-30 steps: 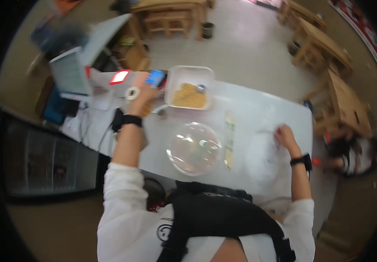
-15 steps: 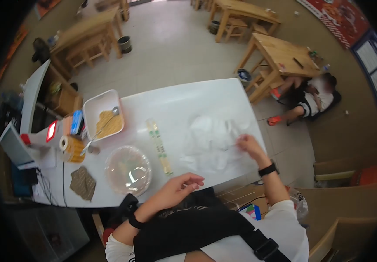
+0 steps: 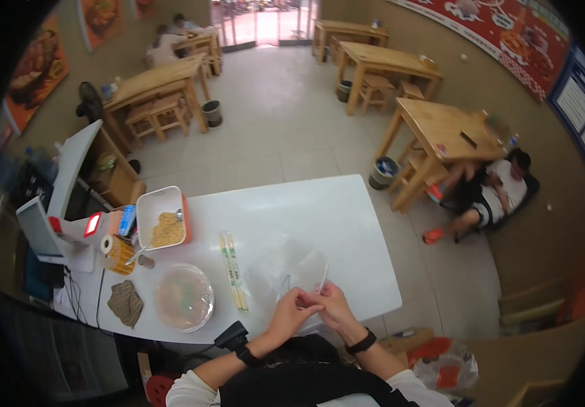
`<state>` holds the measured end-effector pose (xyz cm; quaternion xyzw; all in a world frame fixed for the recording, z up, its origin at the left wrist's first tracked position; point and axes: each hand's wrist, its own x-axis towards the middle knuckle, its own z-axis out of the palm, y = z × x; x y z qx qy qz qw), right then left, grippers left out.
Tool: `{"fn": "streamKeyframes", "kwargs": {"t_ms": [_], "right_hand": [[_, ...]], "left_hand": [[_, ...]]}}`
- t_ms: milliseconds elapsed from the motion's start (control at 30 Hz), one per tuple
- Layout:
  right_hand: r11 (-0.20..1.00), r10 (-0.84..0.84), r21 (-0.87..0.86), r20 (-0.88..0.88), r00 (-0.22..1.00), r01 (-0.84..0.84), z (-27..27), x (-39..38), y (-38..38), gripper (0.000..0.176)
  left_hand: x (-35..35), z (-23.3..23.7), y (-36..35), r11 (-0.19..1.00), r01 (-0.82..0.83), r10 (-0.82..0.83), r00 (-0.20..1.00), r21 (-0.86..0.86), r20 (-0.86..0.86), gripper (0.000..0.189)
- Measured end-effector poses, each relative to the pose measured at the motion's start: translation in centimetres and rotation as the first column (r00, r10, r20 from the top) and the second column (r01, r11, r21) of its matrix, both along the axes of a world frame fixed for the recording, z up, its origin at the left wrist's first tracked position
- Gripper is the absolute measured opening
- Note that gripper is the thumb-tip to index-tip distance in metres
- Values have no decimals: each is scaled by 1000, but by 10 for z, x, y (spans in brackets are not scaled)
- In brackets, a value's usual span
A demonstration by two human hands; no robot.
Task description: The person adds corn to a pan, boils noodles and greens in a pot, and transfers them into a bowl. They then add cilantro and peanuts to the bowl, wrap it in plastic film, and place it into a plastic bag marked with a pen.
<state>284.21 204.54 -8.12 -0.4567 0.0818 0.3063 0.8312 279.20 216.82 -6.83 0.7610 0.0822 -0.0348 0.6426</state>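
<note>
Head cam, only view there is: both hands meet at the near edge of the white table (image 3: 333,203), about 6 o'clock in frame. The left hand (image 3: 291,313) and right hand (image 3: 336,305) have their fingertips pressed together, pinching one edge of the clear plastic bag (image 3: 285,263). Neither hand is nearer.

The bag lies flat and runs from the fingers toward 11 o'clock. The wrapped chopsticks (image 3: 232,271) lie at its 9 o'clock, pointing 12-to-6, and the lidded bowl (image 3: 184,297) sits beyond them.
</note>
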Motion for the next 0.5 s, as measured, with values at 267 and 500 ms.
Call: {"fn": "streamKeyframes", "kwargs": {"t_ms": [267, 500], "right_hand": [[998, 9, 66, 149, 989, -19, -3, 0, -15, 18], [991, -137, 27, 117, 984, 135, 2, -13, -8, 10]], "left_hand": [[4, 8, 4, 988, -50, 57, 997, -145, 44, 15], [0, 3, -1, 967, -66, 20, 983, 248, 184, 20]]}}
